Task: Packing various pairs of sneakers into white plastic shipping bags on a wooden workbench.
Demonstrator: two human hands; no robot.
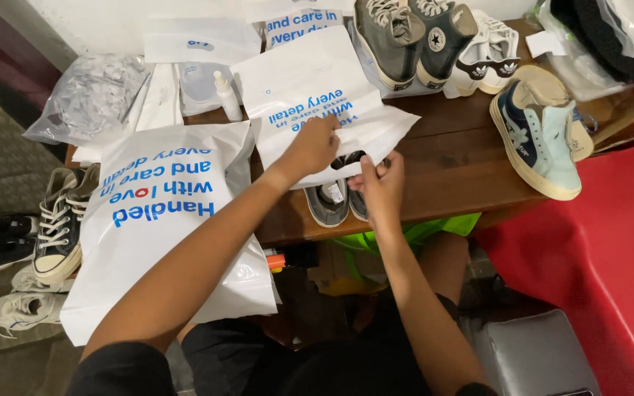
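A white plastic mailer bag [317, 95] with blue print lies on the wooden table [449, 176]. A pair of grey shoes [332, 202] sticks out of its open end, heels toward me. My left hand [315, 145] grips the bag's upper lip at the opening. My right hand [379, 187] pinches the bag's edge beside the shoes' heels. A second, filled white mailer bag [163, 220] lies at the left and hangs over the table's front edge.
Grey high-top sneakers [409, 37], white sneakers [489, 55] and a blue-and-cream pair [541, 139] stand at the back right. A small white bottle [227, 95] and clear bags [89, 95] lie at the back left. Several sneakers [56, 227] sit on the floor left. A red surface [596, 249] lies at the right.
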